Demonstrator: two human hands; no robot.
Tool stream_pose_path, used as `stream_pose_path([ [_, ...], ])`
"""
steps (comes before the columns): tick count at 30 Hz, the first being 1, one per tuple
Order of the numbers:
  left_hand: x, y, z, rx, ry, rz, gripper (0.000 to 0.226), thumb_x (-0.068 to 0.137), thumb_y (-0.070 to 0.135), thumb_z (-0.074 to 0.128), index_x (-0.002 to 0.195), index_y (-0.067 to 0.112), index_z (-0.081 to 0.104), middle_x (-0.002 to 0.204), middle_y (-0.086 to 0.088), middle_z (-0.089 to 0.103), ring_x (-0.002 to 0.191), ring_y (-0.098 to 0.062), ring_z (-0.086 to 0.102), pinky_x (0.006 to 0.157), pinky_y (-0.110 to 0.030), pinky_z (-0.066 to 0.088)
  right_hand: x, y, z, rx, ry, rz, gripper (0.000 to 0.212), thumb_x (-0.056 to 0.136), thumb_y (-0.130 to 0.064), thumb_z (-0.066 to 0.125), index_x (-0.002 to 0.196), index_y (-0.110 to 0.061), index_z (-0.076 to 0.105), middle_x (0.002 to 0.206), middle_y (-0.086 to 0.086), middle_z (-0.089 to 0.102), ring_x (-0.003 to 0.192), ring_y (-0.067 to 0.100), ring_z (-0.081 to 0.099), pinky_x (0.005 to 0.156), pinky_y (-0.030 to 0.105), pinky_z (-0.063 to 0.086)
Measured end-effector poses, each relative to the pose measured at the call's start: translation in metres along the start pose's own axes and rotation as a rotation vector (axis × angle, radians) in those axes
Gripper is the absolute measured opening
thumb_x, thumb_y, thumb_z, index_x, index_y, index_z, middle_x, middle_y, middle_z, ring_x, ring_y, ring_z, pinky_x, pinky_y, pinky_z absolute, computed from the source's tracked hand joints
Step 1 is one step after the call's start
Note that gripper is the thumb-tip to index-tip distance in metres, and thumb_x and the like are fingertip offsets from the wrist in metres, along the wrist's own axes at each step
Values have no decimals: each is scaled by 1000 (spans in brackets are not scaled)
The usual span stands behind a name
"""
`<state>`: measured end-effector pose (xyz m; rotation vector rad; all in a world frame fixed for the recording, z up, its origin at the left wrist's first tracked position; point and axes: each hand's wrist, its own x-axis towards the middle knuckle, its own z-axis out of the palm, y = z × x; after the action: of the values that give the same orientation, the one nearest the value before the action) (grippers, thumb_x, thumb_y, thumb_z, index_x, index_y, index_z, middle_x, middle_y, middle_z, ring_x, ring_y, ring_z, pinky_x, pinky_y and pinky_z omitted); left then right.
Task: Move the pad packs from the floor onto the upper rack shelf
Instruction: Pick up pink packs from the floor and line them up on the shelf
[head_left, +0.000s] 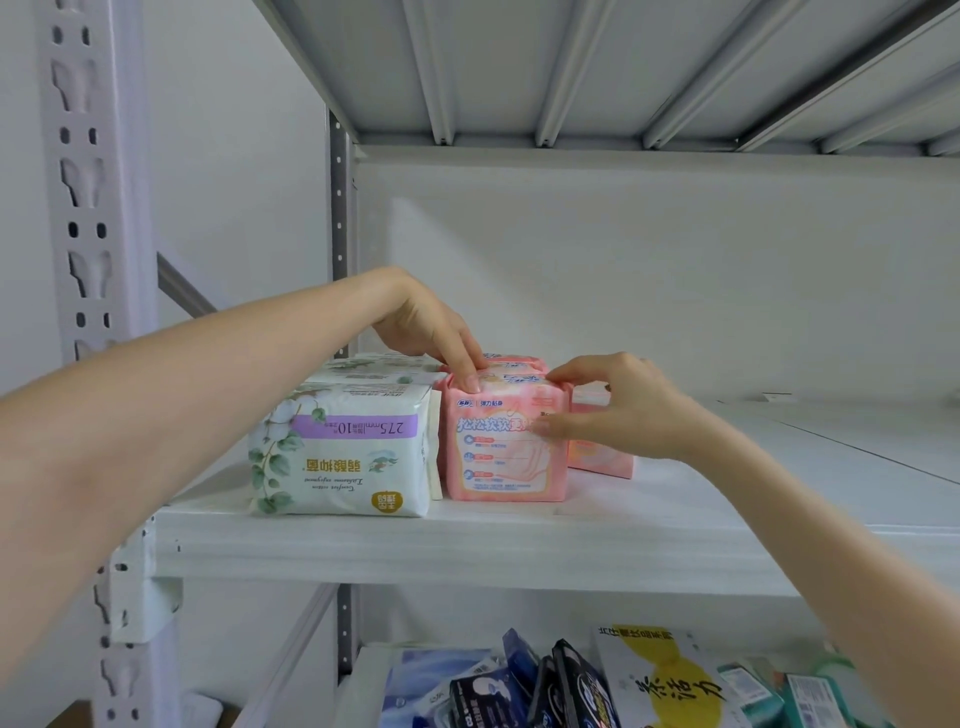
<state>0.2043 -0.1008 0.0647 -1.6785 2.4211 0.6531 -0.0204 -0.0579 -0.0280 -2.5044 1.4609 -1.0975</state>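
Both hands, left hand (436, 332) and right hand (618, 410), pinch the pink pack (501, 447) on the shelf (467, 540); pushing sideways could topple the white pack (340, 449).

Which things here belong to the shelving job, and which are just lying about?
Job: front pink pad pack under left hand and right hand; second pink pack behind; white pad packs; upper shelf.
Lying about: assorted packs on the lower shelf.
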Motion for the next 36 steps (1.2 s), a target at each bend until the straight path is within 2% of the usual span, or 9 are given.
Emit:
stream_pose_path([
  [4,3,-2,0,-10,13,8,78,68,33,71,140,17,46,124,13,56,121,-6,47,106,-25,32,-4,21,-18,201,-68,31,40,79,-29,75,118,-29,63,117,-16,63,112,-6,54,87,13,38],
  [7,5,-5,0,-19,22,9,85,66,33,72,144,17,42,129,10,52,125,-9,42,105,-24,31,-5,44,-27,237,-5,102,43,79,-28,76,120,-26,63,114,-12,65,114,0,55,96,23,40],
  [9,6,-7,-1,-17,12,18,104,55,43,84,145,18,39,136,9,48,127,-9,39,109,-26,29,-5,58,-29,222,4,141,44,78,-29,77,120,-25,64,113,-10,66,113,4,56,99,26,40],
  [11,8,-9,-3,-14,-2,26,132,33,57,92,147,20,37,136,10,46,131,-10,36,113,-29,27,-5,71,-27,201,-4,166,45,77,-30,78,119,-24,64,113,-8,66,113,6,56,100,27,40],
  [14,12,-9,-5,-5,-20,23,144,24,62,91,149,21,32,139,9,42,137,-13,30,117,-32,22,-2,83,-24,184,-42,169,47,76,-29,79,120,-23,64,116,-7,64,115,10,56,99,25,40],
  [20,12,-8,-5,9,-5,11,149,20,62,91,150,22,29,147,6,35,136,-11,27,112,-28,22,5,96,-24,121,-65,122,44,77,-31,78,119,-25,66,118,-12,64,115,7,54,87,20,36],
  [24,11,-7,-4,-4,16,0,148,17,61,91,149,22,34,134,13,42,136,-9,29,116,-29,20,3,104,-30,117,-45,118,37,77,-28,79,112,-30,69,117,-11,60,116,9,51,93,25,39],
  [29,8,-3,-2,-12,25,-29,138,18,59,92,143,24,44,120,22,52,130,-6,36,107,-23,27,6,111,-33,104,-50,123,37,76,-30,80,111,-33,69,124,-7,56,119,10,49,100,30,39],
  [36,4,0,1,-27,39,-74,137,23,57,93,145,25,40,126,19,49,134,-8,31,116,-31,20,9,117,-32,103,-61,92,35,81,-27,76,114,-32,67,124,-8,60,118,14,52,97,30,41],
])
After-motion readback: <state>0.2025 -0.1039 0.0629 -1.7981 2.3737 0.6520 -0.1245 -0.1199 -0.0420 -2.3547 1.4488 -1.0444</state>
